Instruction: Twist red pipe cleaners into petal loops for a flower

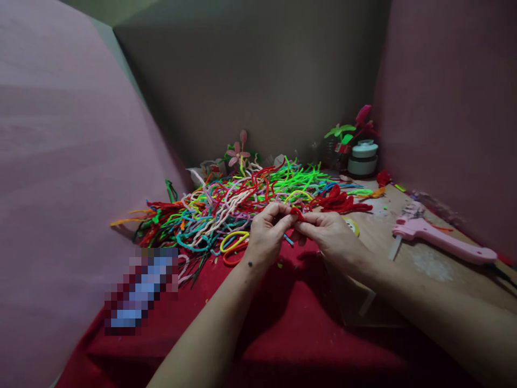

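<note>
The left grip (270, 227) and right grip (336, 233) cover most of the red piece (298, 214), leaving its shape unclear. The right grip partly hides a yellow round item (356, 227) behind it. Left of the left grip, pixelation masks a bluish object (141, 291). Right of the right grip, a black cord (504, 275) runs out of view.

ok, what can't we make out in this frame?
All head view:
Red piece: full shape, hidden by the fingers.
Yellow disc: left part, hidden by the right hand.
Blue item: identity, lost to pixelation.
Cord of the glue gun: far end, cut off by the right edge.
</note>
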Demonstrator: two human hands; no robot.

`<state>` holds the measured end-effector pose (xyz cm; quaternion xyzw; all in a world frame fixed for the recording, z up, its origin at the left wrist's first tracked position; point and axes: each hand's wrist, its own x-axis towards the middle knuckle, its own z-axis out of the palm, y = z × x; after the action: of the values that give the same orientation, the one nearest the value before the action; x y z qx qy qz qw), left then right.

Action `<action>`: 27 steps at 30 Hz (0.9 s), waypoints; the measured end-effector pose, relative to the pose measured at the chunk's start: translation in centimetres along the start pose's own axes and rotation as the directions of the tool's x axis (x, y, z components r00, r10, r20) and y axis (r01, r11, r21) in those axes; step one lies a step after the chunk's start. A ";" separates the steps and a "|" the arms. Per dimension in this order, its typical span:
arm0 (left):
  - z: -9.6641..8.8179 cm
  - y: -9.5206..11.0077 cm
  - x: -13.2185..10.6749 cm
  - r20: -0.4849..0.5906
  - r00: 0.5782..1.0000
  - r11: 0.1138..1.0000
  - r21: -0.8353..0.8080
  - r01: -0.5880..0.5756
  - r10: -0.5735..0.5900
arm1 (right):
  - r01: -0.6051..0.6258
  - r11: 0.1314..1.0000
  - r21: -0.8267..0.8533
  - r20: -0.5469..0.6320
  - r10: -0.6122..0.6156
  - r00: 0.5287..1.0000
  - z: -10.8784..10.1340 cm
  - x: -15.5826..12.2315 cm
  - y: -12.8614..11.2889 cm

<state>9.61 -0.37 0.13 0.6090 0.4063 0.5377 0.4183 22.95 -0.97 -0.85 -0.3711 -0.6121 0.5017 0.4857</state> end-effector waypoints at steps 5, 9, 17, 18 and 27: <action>0.0 0.5 -0.1 0.065 0.995 0.992 -0.100 0.079 -0.073 | -0.037 0.999 0.019 0.034 0.036 0.999 -0.1 0.4 0.3; -0.4 0.5 0.0 0.090 0.991 0.979 -0.170 0.112 -0.098 | -0.056 0.997 0.049 0.073 0.052 0.996 -0.3 0.6 0.6; -1.1 0.2 0.2 0.163 0.976 0.954 -0.236 0.183 -0.147 | -0.175 0.979 0.104 0.145 0.159 0.977 -0.5 0.5 1.1; -1.3 0.5 0.3 0.179 0.976 0.970 -0.182 0.160 -0.127 | -0.183 0.979 0.092 0.142 0.169 0.975 -0.5 0.5 1.1; -1.9 2.2 -0.1 0.247 0.969 0.978 0.205 -0.031 -0.021 | -0.191 0.982 0.004 0.206 0.186 0.961 -0.7 0.3 1.2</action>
<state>7.78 -1.01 2.27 0.7126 0.4031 0.4133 0.3986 23.54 -0.24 -1.89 -0.3685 -0.6147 0.5882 0.3746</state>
